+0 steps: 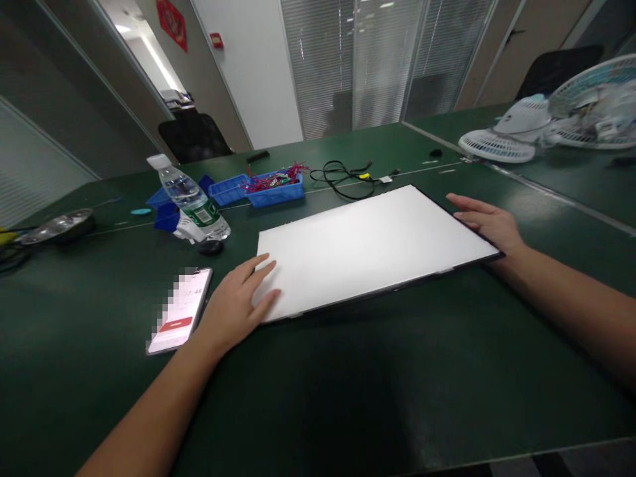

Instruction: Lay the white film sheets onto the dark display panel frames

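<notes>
A thin rectangular panel (pixel 362 248) with a blank white face and a dark edge lies in front of me, its right end seeming a little raised. My left hand (pixel 238 301) rests at its left end, fingers spread over the white face. At the right edge is my right hand (pixel 489 228), with its upper finger stretched out beside the panel and the other fingers partly hidden at and below the edge. It appears to hold that side. A phone (pixel 179 311) with a lit screen lies just left of my left hand.
On the green table (pixel 318 397) stand a tilted-looking water bottle (pixel 191 195) and blue trays (pixel 275 195), one with red wires. A black cable (pixel 342 179) lies behind the panel. White fan parts (pixel 501 142) sit at far right, a round metal object (pixel 59 228) at left.
</notes>
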Demonstrator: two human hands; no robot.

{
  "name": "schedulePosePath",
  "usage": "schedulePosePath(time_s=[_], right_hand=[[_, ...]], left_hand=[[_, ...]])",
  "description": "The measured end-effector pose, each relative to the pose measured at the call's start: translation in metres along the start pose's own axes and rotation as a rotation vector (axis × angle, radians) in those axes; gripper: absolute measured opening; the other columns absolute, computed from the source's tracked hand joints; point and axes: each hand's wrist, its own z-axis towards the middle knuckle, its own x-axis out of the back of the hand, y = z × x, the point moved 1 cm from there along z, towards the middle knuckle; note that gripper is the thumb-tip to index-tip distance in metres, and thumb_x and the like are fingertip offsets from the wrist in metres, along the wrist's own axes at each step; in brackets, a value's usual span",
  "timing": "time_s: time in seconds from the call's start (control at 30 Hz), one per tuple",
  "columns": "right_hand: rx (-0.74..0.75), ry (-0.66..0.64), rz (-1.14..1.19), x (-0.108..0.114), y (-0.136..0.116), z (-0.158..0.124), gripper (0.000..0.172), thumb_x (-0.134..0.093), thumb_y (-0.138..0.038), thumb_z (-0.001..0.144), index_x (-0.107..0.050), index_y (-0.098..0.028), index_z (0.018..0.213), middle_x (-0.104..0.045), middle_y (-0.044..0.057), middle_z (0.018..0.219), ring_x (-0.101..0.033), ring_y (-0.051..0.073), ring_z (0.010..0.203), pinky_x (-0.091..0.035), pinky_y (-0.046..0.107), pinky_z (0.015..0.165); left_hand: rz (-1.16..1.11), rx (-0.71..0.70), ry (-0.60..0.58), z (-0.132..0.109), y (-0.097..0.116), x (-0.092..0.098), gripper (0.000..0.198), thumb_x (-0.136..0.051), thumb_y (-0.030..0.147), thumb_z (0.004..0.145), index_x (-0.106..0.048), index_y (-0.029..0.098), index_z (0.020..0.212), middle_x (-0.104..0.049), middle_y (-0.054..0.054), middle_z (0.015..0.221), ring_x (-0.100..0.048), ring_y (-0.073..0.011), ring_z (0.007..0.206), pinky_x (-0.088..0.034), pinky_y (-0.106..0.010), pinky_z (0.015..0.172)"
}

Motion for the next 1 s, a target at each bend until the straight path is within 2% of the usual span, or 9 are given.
schedulePosePath(time_s=[0.07, 0.13, 0.27, 0.37, 0.5, 0.67, 0.8, 0.9, 1.0], right_hand=[[-0.009, 0.018, -0.022, -0.001, -0.001, -0.001, 0.062, -0.078, 0.002, 0.078, -0.080, -0.015, 0.138, -0.065, 0.001, 0.073, -0.046, 0.007, 0.052, -0.040, 0.019, 0.047], [-0.011, 0.033, -0.042, -0.001, -0.001, -0.002, 0.061, -0.077, 0.002, 0.081, -0.079, -0.014, 0.140, -0.062, 0.000, 0.070, -0.045, 0.006, 0.052, -0.039, 0.020, 0.048], [-0.016, 0.060, -0.096, -0.002, -0.002, -0.002, 0.059, -0.080, -0.002, 0.084, -0.077, -0.010, 0.142, -0.071, 0.006, 0.081, -0.055, 0.008, 0.057, -0.043, 0.024, 0.054], [-0.023, 0.075, -0.161, -0.003, -0.001, 0.000, 0.056, -0.080, -0.007, 0.088, -0.075, -0.004, 0.144, -0.076, 0.013, 0.087, -0.063, 0.013, 0.061, -0.045, 0.030, 0.056], [-0.016, 0.073, -0.240, -0.005, -0.001, 0.002, 0.055, -0.078, -0.012, 0.091, -0.072, 0.004, 0.143, -0.077, 0.017, 0.086, -0.064, 0.015, 0.057, -0.045, 0.033, 0.057], [-0.015, 0.052, -0.326, -0.005, -0.003, -0.001, 0.055, -0.076, -0.013, 0.091, -0.072, 0.004, 0.143, -0.078, 0.020, 0.090, -0.064, 0.015, 0.056, -0.045, 0.033, 0.055], [-0.015, 0.014, -0.404, -0.007, -0.004, -0.008, 0.060, -0.076, -0.018, 0.091, -0.071, -0.001, 0.148, -0.079, 0.021, 0.095, -0.063, 0.015, 0.058, -0.044, 0.033, 0.056], [-0.015, -0.016, -0.486, -0.009, -0.003, -0.011, 0.062, -0.078, -0.023, 0.089, -0.072, -0.008, 0.149, -0.080, 0.021, 0.101, -0.061, 0.014, 0.059, -0.043, 0.033, 0.056], [0.007, -0.040, -0.572, -0.009, -0.003, -0.008, 0.055, -0.078, -0.025, 0.088, -0.078, -0.014, 0.142, -0.080, 0.020, 0.120, -0.062, 0.014, 0.067, -0.044, 0.034, 0.062]], left_hand=[[-0.020, -0.180, -0.002, 0.000, 0.015, 0.005, 0.062, -0.068, 0.053, 0.102, -0.061, 0.020, 0.154, -0.068, -0.020, 0.145, -0.069, -0.0376, 0.129, -0.058, -0.057, 0.106], [-0.027, -0.304, -0.004, 0.002, 0.028, 0.007, 0.060, -0.075, 0.048, 0.098, -0.063, 0.020, 0.150, -0.072, -0.018, 0.131, -0.072, -0.0342, 0.115, -0.061, -0.050, 0.095], [0.039, -0.423, 0.054, 0.007, 0.046, 0.005, 0.047, -0.072, 0.036, 0.102, -0.063, 0.017, 0.145, -0.075, -0.016, 0.122, -0.073, -0.0295, 0.103, -0.059, -0.043, 0.087], [0.104, -0.465, 0.104, 0.012, 0.055, 0.000, 0.042, -0.069, 0.036, 0.105, -0.063, 0.015, 0.141, -0.076, -0.015, 0.119, -0.073, -0.0290, 0.100, -0.059, -0.043, 0.084], [0.123, -0.475, 0.193, 0.016, 0.065, -0.003, 0.038, -0.069, 0.038, 0.106, -0.064, 0.017, 0.137, -0.077, -0.013, 0.116, -0.073, -0.0273, 0.096, -0.058, -0.042, 0.080], [0.161, -0.533, 0.285, 0.014, 0.075, 0.000, 0.026, -0.072, 0.020, 0.103, -0.066, 0.017, 0.128, -0.080, -0.008, 0.105, -0.072, -0.0229, 0.087, -0.057, -0.037, 0.073], [0.165, -0.603, 0.378, 0.010, 0.074, 0.004, 0.016, -0.076, 0.011, 0.099, -0.069, 0.016, 0.113, -0.081, -0.005, 0.095, -0.072, -0.0210, 0.078, -0.058, -0.036, 0.066], [0.148, -0.618, 0.432, 0.010, 0.070, 0.008, 0.020, -0.078, 0.007, 0.096, -0.071, 0.014, 0.113, -0.083, -0.007, 0.096, -0.075, -0.0217, 0.080, -0.062, -0.037, 0.068], [0.116, -0.646, 0.437, 0.009, 0.068, 0.011, 0.021, -0.079, 0.004, 0.095, -0.072, 0.011, 0.113, -0.084, -0.010, 0.096, -0.076, -0.0217, 0.079, -0.065, -0.037, 0.069]])
